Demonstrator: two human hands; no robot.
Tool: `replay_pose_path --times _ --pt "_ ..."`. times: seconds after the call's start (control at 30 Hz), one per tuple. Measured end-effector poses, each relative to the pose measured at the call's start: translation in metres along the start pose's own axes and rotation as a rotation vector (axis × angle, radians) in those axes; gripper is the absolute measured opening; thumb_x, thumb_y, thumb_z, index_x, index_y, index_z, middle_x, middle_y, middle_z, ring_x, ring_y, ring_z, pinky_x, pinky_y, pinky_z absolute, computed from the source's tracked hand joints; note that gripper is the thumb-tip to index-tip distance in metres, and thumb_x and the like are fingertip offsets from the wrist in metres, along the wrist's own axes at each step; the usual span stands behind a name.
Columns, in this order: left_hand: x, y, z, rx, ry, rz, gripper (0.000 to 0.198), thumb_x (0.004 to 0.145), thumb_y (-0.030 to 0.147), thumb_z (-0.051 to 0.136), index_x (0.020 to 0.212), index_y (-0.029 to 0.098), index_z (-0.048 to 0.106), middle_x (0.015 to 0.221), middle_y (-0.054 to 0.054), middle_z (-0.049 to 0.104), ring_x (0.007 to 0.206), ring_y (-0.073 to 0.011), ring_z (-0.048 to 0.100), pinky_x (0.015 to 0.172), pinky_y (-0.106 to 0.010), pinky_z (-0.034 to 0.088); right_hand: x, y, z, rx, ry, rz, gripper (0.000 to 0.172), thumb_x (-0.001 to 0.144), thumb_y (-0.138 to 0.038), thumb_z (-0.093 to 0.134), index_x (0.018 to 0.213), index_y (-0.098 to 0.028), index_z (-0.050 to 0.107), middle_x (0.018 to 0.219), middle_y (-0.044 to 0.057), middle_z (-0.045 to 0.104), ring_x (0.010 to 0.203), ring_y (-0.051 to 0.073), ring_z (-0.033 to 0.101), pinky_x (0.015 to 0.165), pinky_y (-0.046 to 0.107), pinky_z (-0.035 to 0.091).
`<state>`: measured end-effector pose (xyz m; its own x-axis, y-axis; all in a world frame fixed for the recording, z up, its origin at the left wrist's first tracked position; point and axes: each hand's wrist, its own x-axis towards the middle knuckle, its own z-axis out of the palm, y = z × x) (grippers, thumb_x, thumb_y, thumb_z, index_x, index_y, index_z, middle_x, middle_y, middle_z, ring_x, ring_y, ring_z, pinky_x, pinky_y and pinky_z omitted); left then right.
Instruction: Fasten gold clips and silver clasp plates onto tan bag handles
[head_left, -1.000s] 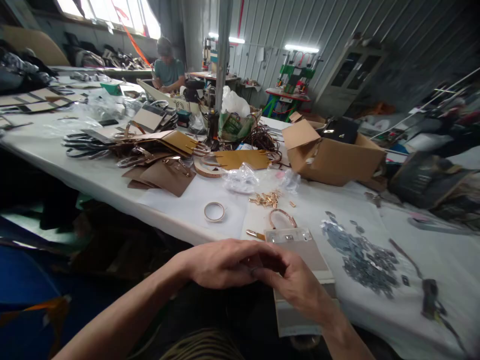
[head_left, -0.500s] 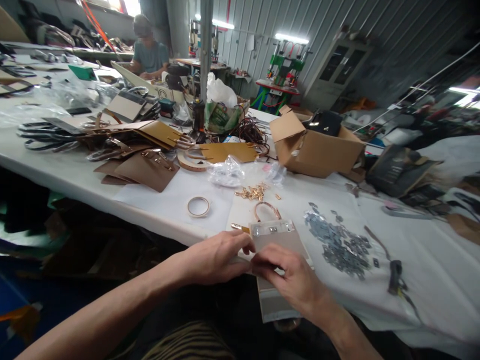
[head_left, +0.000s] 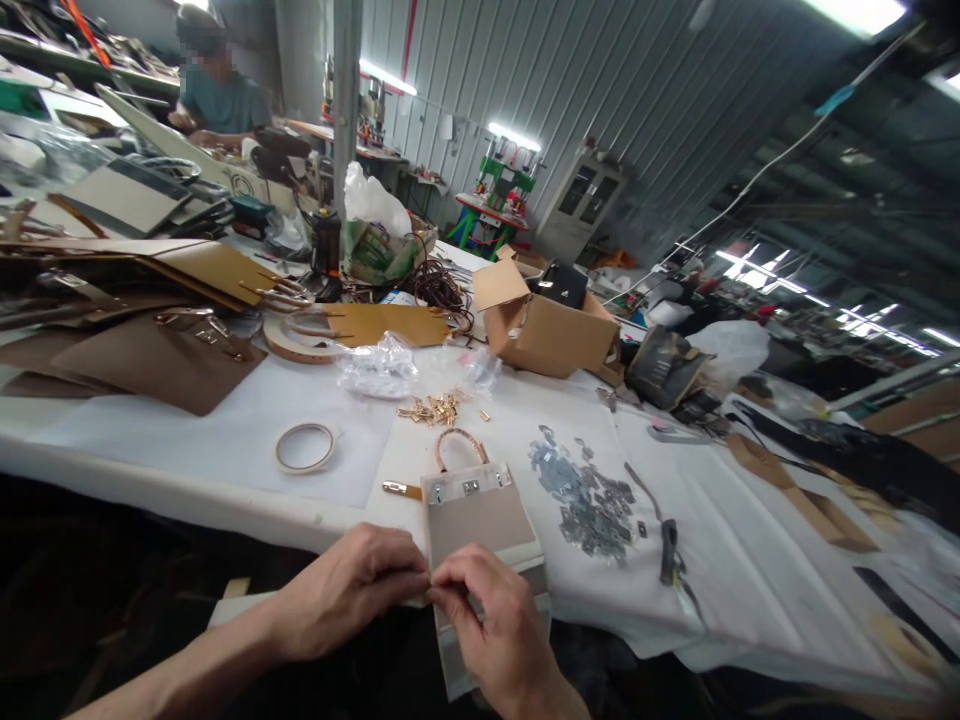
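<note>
A grey-beige bag panel (head_left: 474,520) with metal fittings along its top strip lies over the table's front edge, its lower part hanging down. A curved handle (head_left: 461,440) shows beyond its top. My left hand (head_left: 356,590) is closed in a pinch at the panel's left edge; whatever is between its fingertips is too small to make out. Across the panel reaches my right hand (head_left: 491,620), its thumb and forefinger pinched on that same edge, almost touching the left fingertips. A gold-tipped strap (head_left: 401,490) sticks out left of the panel.
A tape roll (head_left: 304,447) lies to the left, near stacked brown bag pieces (head_left: 161,360). Gold hardware (head_left: 435,408) and grey metal plates (head_left: 592,510) are heaped beyond and right. A cardboard box (head_left: 551,325) stands farther back. Across the table sits a person (head_left: 221,95).
My view has swung right, so the table's contents sit farther left. My fingertips have come together at the panel's left edge, and my left hand is now in a tighter pinch.
</note>
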<state>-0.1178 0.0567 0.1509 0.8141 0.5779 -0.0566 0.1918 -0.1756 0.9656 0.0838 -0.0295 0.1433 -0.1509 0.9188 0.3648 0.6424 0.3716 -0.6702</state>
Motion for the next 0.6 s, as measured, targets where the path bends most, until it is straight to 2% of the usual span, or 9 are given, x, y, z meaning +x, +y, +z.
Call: replay_pose_path --times 0.07,0.17,0.23,0.27,0.3,0.33,0.37,0.47,0.6 --pt "0.004 -0.016 0.007 -0.22 0.095 -0.079 0.044 0.097 0.055 0.059 0.081 0.015 0.066 0.07 0.001 0.052 0.067 -0.0122 0.045 0.063 -0.024 0.035 -0.007 -0.004 0.006 -0.047 0.084 -0.099 0.011 0.097 -0.013 0.06 0.099 -0.022 0.066 0.088 0.003 0.069 0.08 0.015 0.068 0.075 0.023 0.054" --pt "0.008 -0.043 0.009 -0.5 0.336 -0.182 0.047 0.092 0.061 0.062 0.08 0.015 0.061 0.066 0.004 0.043 0.062 -0.0105 0.035 0.058 -0.023 0.029 -0.014 -0.001 0.006 -0.051 0.093 -0.239 0.016 0.097 -0.013 0.058 0.105 -0.024 0.068 0.09 0.004 0.072 0.084 0.016 0.069 0.08 0.025 0.056" --pt "0.005 -0.055 0.006 -0.515 0.439 -0.211 0.046 0.091 0.06 0.063 0.083 0.015 0.062 0.068 0.004 0.043 0.063 -0.0104 0.035 0.059 -0.023 0.029 -0.012 0.019 -0.003 -0.019 0.169 -0.113 0.011 0.098 -0.02 0.061 0.103 -0.024 0.07 0.09 0.004 0.073 0.084 0.016 0.07 0.08 0.026 0.057" --pt "0.002 -0.058 0.005 -0.481 0.432 -0.214 0.045 0.092 0.06 0.063 0.085 0.015 0.064 0.07 0.003 0.045 0.065 -0.0108 0.037 0.061 -0.023 0.031 -0.007 0.036 -0.009 -0.005 0.252 0.035 0.008 0.097 -0.026 0.064 0.099 -0.024 0.071 0.09 0.004 0.074 0.084 0.017 0.07 0.08 0.026 0.057" --pt "-0.002 -0.06 0.005 -0.443 0.39 -0.209 0.044 0.093 0.059 0.062 0.087 0.015 0.065 0.072 0.003 0.047 0.067 -0.0112 0.04 0.063 -0.023 0.033 -0.001 0.056 -0.015 0.015 0.342 0.233 0.013 0.096 -0.034 0.066 0.096 -0.023 0.071 0.089 0.005 0.074 0.083 0.018 0.07 0.079 0.027 0.057" --pt "-0.006 -0.06 0.005 -0.412 0.336 -0.198 0.044 0.094 0.059 0.061 0.088 0.016 0.066 0.074 0.002 0.049 0.069 -0.0118 0.042 0.065 -0.023 0.036 0.006 0.079 -0.021 0.066 0.409 0.409 0.024 0.094 -0.043 0.067 0.098 -0.02 0.072 0.09 0.006 0.075 0.083 0.019 0.07 0.078 0.029 0.057" --pt "-0.011 -0.059 0.007 -0.391 0.285 -0.182 0.044 0.095 0.059 0.06 0.089 0.016 0.067 0.076 0.001 0.051 0.07 -0.0123 0.044 0.067 -0.024 0.038 0.013 0.102 -0.025 0.114 0.468 0.518 0.035 0.089 -0.052 0.07 0.097 -0.018 0.073 0.091 0.008 0.076 0.084 0.021 0.07 0.078 0.031 0.057" --pt "-0.019 -0.055 0.016 -0.369 0.199 -0.151 0.046 0.097 0.061 0.057 0.091 0.016 0.068 0.08 0.0 0.055 0.074 -0.0137 0.049 0.071 -0.025 0.043 0.03 0.161 -0.026 0.212 0.558 0.661 0.051 0.073 -0.061 0.078 0.092 -0.015 0.075 0.11 0.014 0.076 0.104 0.026 0.069 0.09 0.035 0.056" --pt "-0.023 -0.056 0.025 -0.394 0.196 -0.152 0.047 0.097 0.061 0.056 0.094 0.016 0.069 0.089 -0.004 0.063 0.079 -0.015 0.053 0.074 -0.027 0.047 0.034 0.196 -0.009 0.299 0.56 0.744 0.055 0.067 -0.059 0.08 0.096 -0.013 0.078 0.111 0.016 0.077 0.104 0.029 0.07 0.094 0.04 0.054"
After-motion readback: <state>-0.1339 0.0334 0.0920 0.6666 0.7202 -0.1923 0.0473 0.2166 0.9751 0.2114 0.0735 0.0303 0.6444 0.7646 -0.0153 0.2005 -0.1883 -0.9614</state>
